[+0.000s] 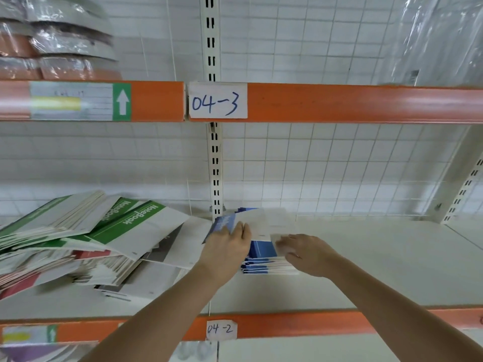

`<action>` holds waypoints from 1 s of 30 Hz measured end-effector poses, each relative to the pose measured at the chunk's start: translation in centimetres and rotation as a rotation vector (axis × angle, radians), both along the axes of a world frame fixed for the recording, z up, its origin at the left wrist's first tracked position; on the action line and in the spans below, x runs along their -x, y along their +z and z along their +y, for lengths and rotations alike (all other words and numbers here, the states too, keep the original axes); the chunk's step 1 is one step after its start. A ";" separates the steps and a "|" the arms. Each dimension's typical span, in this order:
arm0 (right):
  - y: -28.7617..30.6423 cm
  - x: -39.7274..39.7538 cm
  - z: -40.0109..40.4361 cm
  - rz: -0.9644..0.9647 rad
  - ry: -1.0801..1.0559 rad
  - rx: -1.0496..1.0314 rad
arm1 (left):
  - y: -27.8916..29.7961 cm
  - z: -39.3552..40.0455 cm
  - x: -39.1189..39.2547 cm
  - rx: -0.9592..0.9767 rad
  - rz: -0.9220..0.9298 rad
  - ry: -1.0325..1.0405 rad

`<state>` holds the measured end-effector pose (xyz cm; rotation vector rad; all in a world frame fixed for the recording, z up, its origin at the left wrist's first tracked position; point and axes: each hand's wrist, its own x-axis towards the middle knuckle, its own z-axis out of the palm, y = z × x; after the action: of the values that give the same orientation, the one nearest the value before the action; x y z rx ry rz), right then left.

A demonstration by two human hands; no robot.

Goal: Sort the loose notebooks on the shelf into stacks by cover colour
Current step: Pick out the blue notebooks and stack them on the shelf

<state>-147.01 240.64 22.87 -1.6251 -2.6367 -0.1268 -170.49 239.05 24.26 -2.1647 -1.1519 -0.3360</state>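
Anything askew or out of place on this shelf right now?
Yes. The loose pile on the left is slumped, green, red and grey covers mixed and fanned at angles. The top notebook on the blue stack lies unsquared, between both hands.

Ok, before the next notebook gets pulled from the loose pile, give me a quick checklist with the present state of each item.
1. Blue stack holds only blue covers: ok as far as visible edges show; lower books cannot tell.
2. Stack squared up: not ok, the top notebook sits skewed and lifted.
3. Left hand free: not ok, it grips a blue notebook at the stack's left side.
4. Right hand free: not ok, fingers rest on the stack's top; grip cannot tell, blurred.
5. Loose pile sorted: not ok, green, red and grey covers lie mixed.
6. Bare shelf right of the stack for more stacks: ok.
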 end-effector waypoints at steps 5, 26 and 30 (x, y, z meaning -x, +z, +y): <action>0.4 -1.1 -0.4 0.100 -0.202 -0.006 | -0.2 0.4 -4.6 0.200 0.080 0.095; 2.5 -0.5 -2.1 0.001 -0.288 -0.090 | -0.7 0.0 -4.5 0.364 -0.003 0.017; 2.7 1.9 -2.7 -0.002 -0.270 -0.116 | 1.5 -1.5 1.0 0.305 0.058 -0.006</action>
<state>-148.96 237.94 25.55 -1.9300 -2.3482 -0.2837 -171.48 237.58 25.80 -2.4224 -1.2296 -0.1031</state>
